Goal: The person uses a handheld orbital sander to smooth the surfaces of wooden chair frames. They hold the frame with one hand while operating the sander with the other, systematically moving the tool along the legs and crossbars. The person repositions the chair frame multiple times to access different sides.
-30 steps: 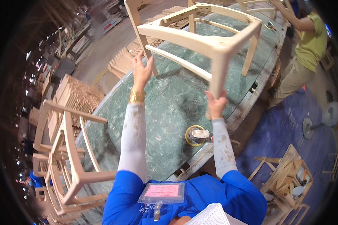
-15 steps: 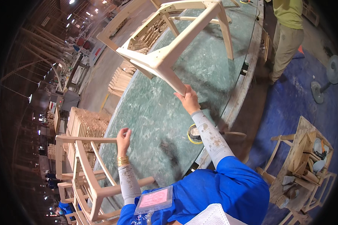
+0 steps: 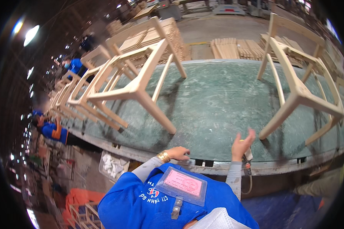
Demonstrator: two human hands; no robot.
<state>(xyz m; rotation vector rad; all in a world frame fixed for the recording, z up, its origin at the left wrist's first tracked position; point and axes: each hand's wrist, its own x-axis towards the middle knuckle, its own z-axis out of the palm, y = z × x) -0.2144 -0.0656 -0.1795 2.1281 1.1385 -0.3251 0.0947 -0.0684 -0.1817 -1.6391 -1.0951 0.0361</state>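
My left hand (image 3: 178,153) is low over the near edge of the green tabletop (image 3: 206,99), fingers loosely stretched, holding nothing. My right hand (image 3: 242,146) is raised at the same edge with thumb and fingers apart. Just behind and below it is a hand-held tool (image 3: 248,165) with a hose, partly hidden; I see no grip on it. To the right, a bare wooden chair frame (image 3: 299,93) stands upright on its legs, one leg close to my right hand. Another chair frame (image 3: 137,89) stands to the left, its nearest leg beyond my left hand.
More chair frames (image 3: 80,97) line the table leftward. Stacked wooden parts (image 3: 176,42) and slats (image 3: 239,49) lie beyond the far edge. A co-worker in blue (image 3: 55,129) is at the left. A bin of white pieces (image 3: 112,166) sits below the near edge.
My right hand has let go of the chair leg it gripped. My view has swung, bringing the row of chairs into sight on the left. Both hands are now nearer the table edge.
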